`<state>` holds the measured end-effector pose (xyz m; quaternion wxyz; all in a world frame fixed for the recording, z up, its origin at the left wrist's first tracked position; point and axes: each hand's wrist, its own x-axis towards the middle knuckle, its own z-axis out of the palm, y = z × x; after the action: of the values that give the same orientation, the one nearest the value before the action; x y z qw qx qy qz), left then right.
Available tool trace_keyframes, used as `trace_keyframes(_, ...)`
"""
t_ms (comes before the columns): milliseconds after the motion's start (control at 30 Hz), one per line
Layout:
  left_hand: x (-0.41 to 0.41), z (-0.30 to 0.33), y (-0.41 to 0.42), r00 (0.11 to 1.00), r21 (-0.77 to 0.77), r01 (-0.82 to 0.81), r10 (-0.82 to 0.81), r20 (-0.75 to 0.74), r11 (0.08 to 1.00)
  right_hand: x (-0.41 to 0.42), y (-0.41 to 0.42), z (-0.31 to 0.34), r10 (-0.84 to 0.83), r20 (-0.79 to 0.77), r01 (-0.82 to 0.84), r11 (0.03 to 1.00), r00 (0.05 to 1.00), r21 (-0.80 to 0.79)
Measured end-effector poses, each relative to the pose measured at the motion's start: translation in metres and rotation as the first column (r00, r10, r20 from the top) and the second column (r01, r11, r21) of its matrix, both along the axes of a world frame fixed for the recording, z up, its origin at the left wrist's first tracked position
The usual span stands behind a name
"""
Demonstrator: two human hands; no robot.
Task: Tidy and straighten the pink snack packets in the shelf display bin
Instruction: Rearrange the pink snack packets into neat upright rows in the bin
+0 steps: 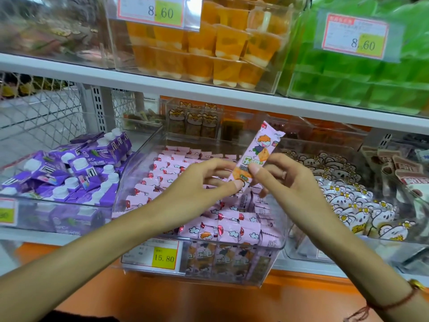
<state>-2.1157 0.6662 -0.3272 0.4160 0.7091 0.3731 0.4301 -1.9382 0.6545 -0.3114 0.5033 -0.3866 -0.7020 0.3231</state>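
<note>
At the centre of the frame, both hands hold one pink snack packet [257,156] tilted upright above the clear display bin [276,238]. The left hand [197,182] pinches its lower end with thumb and fingers; the right hand [281,175] grips its middle, thumb in front. More pink packets [220,226] lie in rows in the bin below. Purple cartons [76,168] fill the bin at left.

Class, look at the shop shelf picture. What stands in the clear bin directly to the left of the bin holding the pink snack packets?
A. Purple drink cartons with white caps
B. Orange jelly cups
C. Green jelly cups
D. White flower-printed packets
A: the purple drink cartons with white caps fill the clear bin left of the clear plastic bin of pink snack packets.
</note>
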Motion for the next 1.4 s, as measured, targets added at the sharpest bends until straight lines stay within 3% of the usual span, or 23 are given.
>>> trace_keyframes(133, 0.002, -0.006, 0.003, 0.999, 0.050, -0.029, 0.031, -0.035, 0.998, 0.004, 0.002, -0.001, -0.095, -0.021, 0.096, 0.995, 0.995, 0.036)
trace_keyframes(300, 0.001, -0.015, 0.002, 0.967, 0.138, -0.031, 0.065, -0.246, 0.990, 0.010, 0.004, -0.002, -0.167, -0.017, 0.168, 0.968, 0.986, 0.187)
trace_keyframes(333, -0.001, -0.015, 0.001, 0.928, 0.211, -0.036, 0.111, -0.355, 0.977, 0.012, 0.004, -0.001, -0.212, 0.014, 0.203, 0.950, 0.977, 0.237)
trace_keyframes(433, -0.008, -0.015, 0.003, 0.704, 0.427, 0.035, 0.281, -0.652, 0.904, 0.018, 0.002, 0.000, -0.366, 0.170, 0.285, 0.884, 0.915, 0.371)
trace_keyframes(533, -0.011, -0.015, 0.006, 0.594, 0.401, 0.082, 0.278, -0.755, 0.912, 0.020, 0.000, -0.002, -0.392, 0.349, 0.258, 0.892, 0.851, 0.371)
trace_keyframes(700, -0.012, -0.014, 0.010, 0.575, 0.365, 0.086, 0.253, -0.778, 0.927, 0.007, -0.002, -0.006, -0.304, 0.503, 0.132, 0.928, 0.809, 0.349)
trace_keyframes(833, -0.012, -0.015, 0.010, 0.581, 0.342, 0.087, 0.231, -0.780, 0.936, 0.006, 0.003, -0.012, -0.326, 0.566, 0.155, 0.931, 0.757, 0.330)
trace_keyframes(933, -0.013, -0.015, 0.009, 0.584, 0.334, 0.093, 0.220, -0.781, 0.938, 0.011, 0.006, -0.012, -0.434, 0.715, 0.174, 0.895, 0.548, 0.410)
trace_keyframes(1000, -0.013, -0.015, 0.009, 0.589, 0.337, 0.093, 0.221, -0.777, 0.937, 0.011, 0.006, -0.014, -0.398, 0.813, 0.062, 0.909, 0.425, 0.413)
trace_keyframes(1067, -0.013, -0.016, 0.010, 0.593, 0.344, 0.092, 0.226, -0.773, 0.934, 0.012, 0.006, -0.017, -0.322, 0.872, -0.030, 0.933, 0.368, 0.358)
trace_keyframes(1300, -0.013, -0.017, 0.011, 0.640, 0.367, 0.062, 0.246, -0.728, 0.928, 0.015, 0.007, -0.002, -0.221, 0.883, -0.046, 0.964, 0.414, 0.262)
trace_keyframes(1400, -0.013, -0.017, 0.010, 0.662, 0.382, 0.045, 0.259, -0.703, 0.923, 0.015, 0.020, 0.014, -0.275, 0.848, 0.027, 0.955, 0.453, 0.295)
